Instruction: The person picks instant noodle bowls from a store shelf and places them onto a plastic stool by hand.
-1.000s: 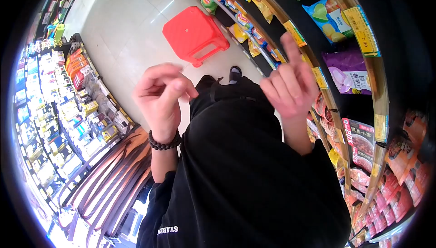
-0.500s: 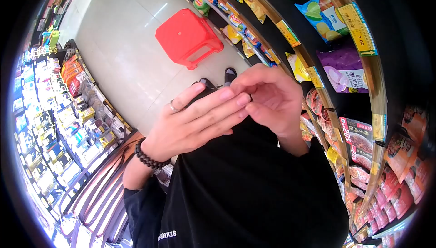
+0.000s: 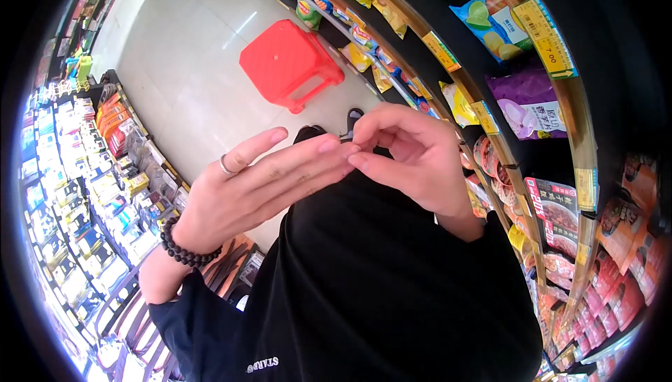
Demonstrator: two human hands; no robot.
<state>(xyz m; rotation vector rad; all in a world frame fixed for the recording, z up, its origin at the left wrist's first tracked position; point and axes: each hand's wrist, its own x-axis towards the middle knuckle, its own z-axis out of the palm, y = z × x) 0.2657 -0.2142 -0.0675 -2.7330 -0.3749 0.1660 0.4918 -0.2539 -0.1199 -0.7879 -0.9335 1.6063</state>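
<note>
My left hand stretches out to the right with its back toward me. It wears a ring on the uppermost finger and a dark beaded bracelet at the wrist. That uppermost finger stands apart from the others, and the hand holds nothing that shows. My right hand is curled, its thumb and a fingertip pinched at the fingertips of my left hand. Any small item between them cannot be made out. Both hands are in front of my black shirt.
A red plastic stool stands on the pale floor ahead. To the right, shelves hold chip bags, such as a purple bag, and packaged food. A brightly lit rack of small packets lines the left.
My left hand has drawn back to the left and slightly down. The fingers of my right hand have closed from a loose curl into a pinch at the left fingertips.
</note>
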